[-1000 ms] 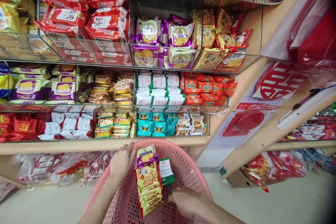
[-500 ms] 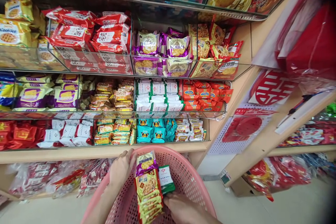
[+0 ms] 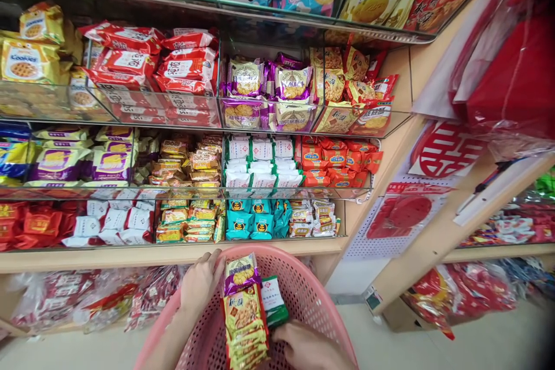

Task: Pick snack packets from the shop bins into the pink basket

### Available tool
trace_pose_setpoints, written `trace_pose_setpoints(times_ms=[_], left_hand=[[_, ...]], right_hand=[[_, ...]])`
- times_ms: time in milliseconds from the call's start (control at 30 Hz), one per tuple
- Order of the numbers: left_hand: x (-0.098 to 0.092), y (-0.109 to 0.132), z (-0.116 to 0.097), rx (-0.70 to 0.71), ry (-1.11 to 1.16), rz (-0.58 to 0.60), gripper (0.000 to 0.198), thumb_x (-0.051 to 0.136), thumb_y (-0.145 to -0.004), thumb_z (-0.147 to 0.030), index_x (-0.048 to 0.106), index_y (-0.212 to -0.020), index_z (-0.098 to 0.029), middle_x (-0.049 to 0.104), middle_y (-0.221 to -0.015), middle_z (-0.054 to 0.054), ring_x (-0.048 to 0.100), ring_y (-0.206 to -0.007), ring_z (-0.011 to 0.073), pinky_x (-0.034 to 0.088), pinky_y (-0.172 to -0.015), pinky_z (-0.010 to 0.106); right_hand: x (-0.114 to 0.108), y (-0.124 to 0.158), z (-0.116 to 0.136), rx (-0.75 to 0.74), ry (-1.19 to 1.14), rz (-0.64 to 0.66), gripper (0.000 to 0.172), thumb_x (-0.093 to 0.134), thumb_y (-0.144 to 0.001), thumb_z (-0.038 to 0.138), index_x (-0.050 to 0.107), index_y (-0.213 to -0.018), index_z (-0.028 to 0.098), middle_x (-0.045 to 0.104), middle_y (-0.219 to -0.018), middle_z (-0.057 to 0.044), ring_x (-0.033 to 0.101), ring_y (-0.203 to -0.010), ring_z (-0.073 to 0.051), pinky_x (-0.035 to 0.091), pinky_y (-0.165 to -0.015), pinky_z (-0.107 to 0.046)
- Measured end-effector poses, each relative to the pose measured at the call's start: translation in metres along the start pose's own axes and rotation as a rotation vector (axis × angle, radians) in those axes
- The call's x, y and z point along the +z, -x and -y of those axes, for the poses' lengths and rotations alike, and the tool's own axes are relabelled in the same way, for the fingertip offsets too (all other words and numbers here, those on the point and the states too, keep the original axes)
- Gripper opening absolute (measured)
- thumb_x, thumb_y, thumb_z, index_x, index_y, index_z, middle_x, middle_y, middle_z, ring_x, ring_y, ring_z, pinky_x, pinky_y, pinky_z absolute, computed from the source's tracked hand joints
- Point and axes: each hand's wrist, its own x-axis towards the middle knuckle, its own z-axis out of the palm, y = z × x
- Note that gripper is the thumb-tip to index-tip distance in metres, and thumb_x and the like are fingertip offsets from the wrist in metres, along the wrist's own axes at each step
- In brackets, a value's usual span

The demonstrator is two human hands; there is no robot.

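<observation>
A pink perforated plastic basket (image 3: 318, 295) is below the shelves. My left hand (image 3: 203, 280) is closed over its back left rim. Inside the basket, my right hand (image 3: 297, 338) has its fingers curled at the lower edge of a white and green snack packet (image 3: 272, 295); its fingertips are partly hidden. To the left of that packet stands a row of yellow and red walnut cookie packets (image 3: 243, 307), overlapping one another. A purple and cream cookie packet (image 3: 240, 273) lies at the back end of this row.
Glass-fronted shelves ahead hold red packets (image 3: 125, 60), white and green packets (image 3: 262, 165), orange-red packets (image 3: 333, 159) and teal packets (image 3: 240, 222). A wooden ledge (image 3: 108, 262) runs just behind the basket. Bagged red goods (image 3: 459, 289) are low on the right.
The view has shifted slightly. My right hand stays by the white and green packet, which sits at a slightly different tilt. My left hand keeps its place on the rim.
</observation>
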Motion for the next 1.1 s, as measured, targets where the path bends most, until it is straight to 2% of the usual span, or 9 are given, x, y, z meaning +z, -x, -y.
trace_pose_setpoints(times_ms=[100,233,500,733,833,933,1033,1100], left_hand=[[0.000,0.000,0.000,0.000,0.004,0.006,0.041,0.025,-0.094,-0.039,0.055,-0.116,-0.022,0.067,-0.093,0.007,0.066,-0.083,0.0207,0.044,-0.065,0.027],[-0.002,0.000,-0.001,0.000,0.001,0.019,0.041,0.026,-0.094,-0.039,0.055,-0.117,-0.022,0.068,-0.096,0.007,0.067,-0.084,0.0205,0.044,-0.065,0.026],[-0.005,-0.001,-0.004,-0.003,-0.028,0.032,0.044,0.026,-0.094,-0.041,0.054,-0.121,-0.021,0.068,-0.096,0.008,0.067,-0.082,0.0214,0.044,-0.065,0.028],[-0.004,0.000,-0.005,0.004,-0.046,0.031,0.045,0.023,-0.094,-0.042,0.053,-0.121,-0.022,0.068,-0.099,0.007,0.067,-0.080,0.0221,0.043,-0.062,0.028],[-0.003,0.000,-0.003,0.007,-0.038,0.032,0.044,0.023,-0.095,-0.042,0.054,-0.119,-0.023,0.067,-0.096,0.007,0.067,-0.080,0.0219,0.042,-0.062,0.028],[0.001,0.000,0.001,0.010,-0.015,0.031,0.042,0.024,-0.095,-0.041,0.054,-0.118,-0.023,0.067,-0.096,0.007,0.067,-0.081,0.0211,0.043,-0.063,0.027],[0.004,-0.001,0.005,-0.002,-0.005,0.040,0.042,0.025,-0.095,-0.040,0.053,-0.120,-0.022,0.067,-0.098,0.007,0.067,-0.081,0.0212,0.044,-0.063,0.028],[0.004,-0.001,0.006,-0.018,-0.004,0.047,0.043,0.025,-0.095,-0.041,0.052,-0.122,-0.022,0.067,-0.100,0.007,0.067,-0.081,0.0211,0.044,-0.062,0.028]], right_hand=[[-0.013,0.006,0.000,0.049,-0.093,-0.055,0.042,0.046,-0.072,0.011,0.071,-0.101,0.026,0.071,-0.105,-0.003,0.064,-0.098,-0.019,0.046,-0.084,-0.026],[-0.022,0.010,-0.001,0.042,-0.160,-0.102,0.038,0.045,-0.072,0.010,0.073,-0.095,0.022,0.073,-0.098,-0.003,0.066,-0.092,-0.017,0.047,-0.081,-0.025],[-0.027,0.014,0.007,0.009,-0.106,-0.016,0.045,0.045,-0.071,0.008,0.071,-0.104,0.023,0.073,-0.096,-0.001,0.066,-0.083,-0.015,0.047,-0.073,-0.023],[-0.025,0.014,0.008,0.017,-0.092,-0.014,0.043,0.045,-0.075,0.012,0.069,-0.109,0.021,0.072,-0.101,-0.004,0.066,-0.085,-0.017,0.047,-0.074,-0.024],[-0.033,0.016,0.016,0.010,-0.097,-0.037,0.039,0.044,-0.078,0.014,0.070,-0.106,0.023,0.072,-0.101,-0.003,0.065,-0.087,-0.017,0.046,-0.075,-0.024],[-0.063,0.024,0.033,-0.043,-0.092,-0.064,0.034,0.044,-0.082,0.019,0.071,-0.103,0.023,0.072,-0.098,-0.002,0.064,-0.087,-0.017,0.045,-0.077,-0.024],[-0.117,0.038,0.060,-0.172,-0.076,-0.083,0.030,0.043,-0.086,0.025,0.071,-0.098,0.022,0.072,-0.087,0.000,0.062,-0.078,-0.014,0.045,-0.073,-0.024],[-0.159,0.045,0.081,-0.264,-0.046,-0.175,0.031,0.040,-0.090,0.028,0.070,-0.098,0.022,0.070,-0.085,0.001,0.061,-0.076,-0.013,0.045,-0.071,-0.024]])
